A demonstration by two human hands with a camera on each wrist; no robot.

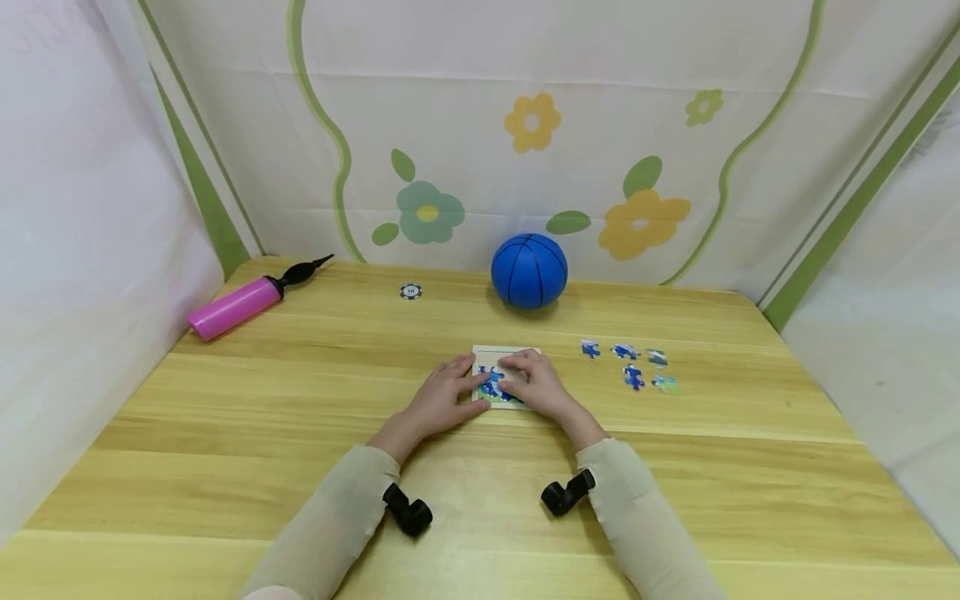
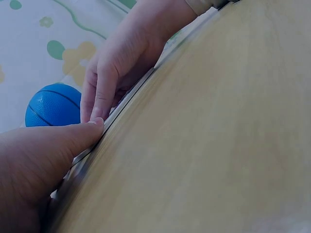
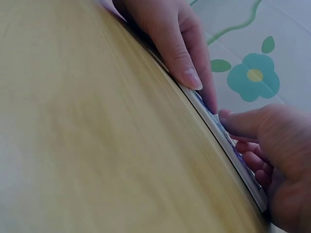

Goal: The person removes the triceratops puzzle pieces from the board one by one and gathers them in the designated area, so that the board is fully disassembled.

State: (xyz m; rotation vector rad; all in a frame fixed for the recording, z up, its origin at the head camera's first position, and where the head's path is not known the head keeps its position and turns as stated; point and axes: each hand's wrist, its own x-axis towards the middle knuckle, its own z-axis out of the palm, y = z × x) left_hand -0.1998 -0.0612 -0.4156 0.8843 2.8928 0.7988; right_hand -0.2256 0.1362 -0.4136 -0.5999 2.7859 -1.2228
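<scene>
A small jigsaw puzzle board [image 1: 507, 351] with a pale wooden rim lies flat on the table, blue, white and green pieces [image 1: 491, 385] set in its lower part. From the left, my left hand [image 1: 444, 398] rests on it: the index finger touches the pieces and the thumb lies at the near edge. My right hand [image 1: 542, 385] comes over the right side, thumb and index fingertips apart, thumb touching the pieces. The left wrist view shows the right hand [image 2: 124, 63] with fingers pointing down behind the board's edge. My right palm hides the board's right part.
Several loose jigsaw pieces [image 1: 633, 377] lie right of the board. A blue ball [image 1: 529, 272] sits behind it. A poker chip [image 1: 411, 291] lies at the back, and a pink hand pump [image 1: 236, 308] at the far left. A flowered curtain [image 1: 465, 150] borders the wooden table [image 1: 480, 500].
</scene>
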